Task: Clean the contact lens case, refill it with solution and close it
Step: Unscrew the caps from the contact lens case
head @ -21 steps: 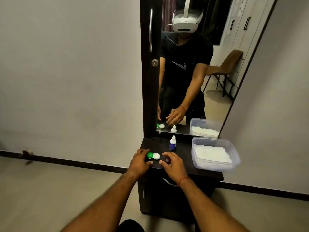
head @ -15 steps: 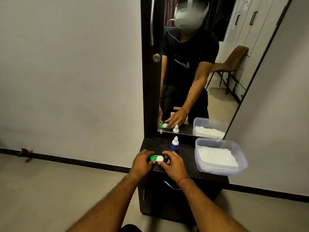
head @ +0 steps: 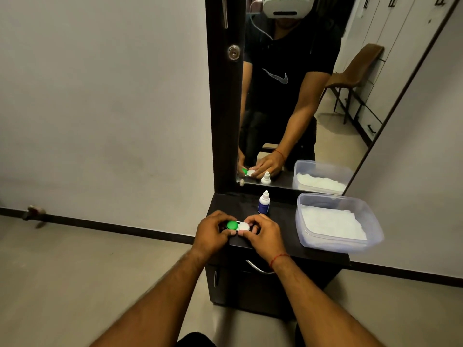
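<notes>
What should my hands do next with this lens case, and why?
Probably twist off the white cap with the right hand while the left hand steadies the green cap end. Both hands grip the lens case, both caps look in place, and the solution bottle stands capped behind it.

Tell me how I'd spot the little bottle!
Find the dark cabinet top below the tall mirror. The little bottle stands upright near the mirror, left of the clear plastic tub. It alone has a white pointed cap and a blue label.
</notes>
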